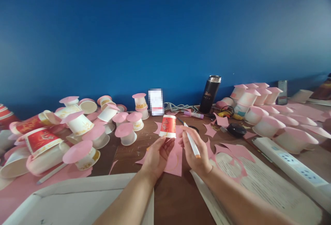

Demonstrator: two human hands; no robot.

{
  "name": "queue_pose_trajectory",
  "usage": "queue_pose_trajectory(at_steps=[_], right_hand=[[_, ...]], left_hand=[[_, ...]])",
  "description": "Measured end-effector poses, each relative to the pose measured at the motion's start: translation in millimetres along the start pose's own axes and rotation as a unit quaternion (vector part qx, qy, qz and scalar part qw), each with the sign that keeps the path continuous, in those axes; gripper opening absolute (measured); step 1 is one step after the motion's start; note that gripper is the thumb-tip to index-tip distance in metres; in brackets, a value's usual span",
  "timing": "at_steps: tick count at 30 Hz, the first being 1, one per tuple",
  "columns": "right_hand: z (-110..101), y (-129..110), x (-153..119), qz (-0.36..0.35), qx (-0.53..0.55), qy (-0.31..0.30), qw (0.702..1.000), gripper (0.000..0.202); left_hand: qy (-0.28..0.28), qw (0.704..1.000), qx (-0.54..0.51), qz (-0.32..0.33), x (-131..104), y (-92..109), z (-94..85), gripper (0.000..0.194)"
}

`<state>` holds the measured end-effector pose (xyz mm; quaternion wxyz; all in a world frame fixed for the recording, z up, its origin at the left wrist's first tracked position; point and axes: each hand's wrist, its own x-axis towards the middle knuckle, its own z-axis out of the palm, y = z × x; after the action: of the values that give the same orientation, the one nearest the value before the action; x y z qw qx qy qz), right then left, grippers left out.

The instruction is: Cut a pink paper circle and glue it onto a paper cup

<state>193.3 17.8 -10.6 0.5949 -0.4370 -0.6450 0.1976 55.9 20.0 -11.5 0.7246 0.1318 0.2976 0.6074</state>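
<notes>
Two hands of yours are at work in the head view, both occupied above the brown table [178,201]. Your left hand [158,156] grasps a red-and-white paper cup [168,125] by its lower edge, holding it in front of you near the middle of the table. Your right hand [197,149] grips a white marker [191,141] — its orange end slants back towards you — just beside the cup; whether its tip touches the cup is hard to tell, since your fingers cover that part. Below your hands lies a pink paper sheet [176,164], with pink scraps [210,130] to its right. Pink-capped cups crowd both sides: a jumbled group [126,135] to your left, closer rows [261,119] to your right. Beyond your hands, a phone [156,101] and a black flask [210,94] stand near the blue wall [165,39].
</notes>
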Motion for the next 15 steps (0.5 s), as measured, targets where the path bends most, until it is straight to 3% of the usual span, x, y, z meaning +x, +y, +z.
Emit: queue_pose_trajectory(at_steps=[4,8,15], right_hand=[[1.9,17.7,10.1,0.098,0.042,0.062,0.992,0.037],[6.1,28.7,13.6,0.193,0.11,0.038,0.974,0.045],[12.7,40.7,8.1,0.152,0.12,0.012,0.981,0.041]], left_hand=[[0.01,1.0,-0.008,-0.012,-2.6,1.6,4.5,0.012],[0.001,0.999,-0.012,-0.039,-4.8,0.0,7.1,0.013],[-0.012,0.999,0.014,-0.04,-10.8,-2.4,7.9,0.008]])
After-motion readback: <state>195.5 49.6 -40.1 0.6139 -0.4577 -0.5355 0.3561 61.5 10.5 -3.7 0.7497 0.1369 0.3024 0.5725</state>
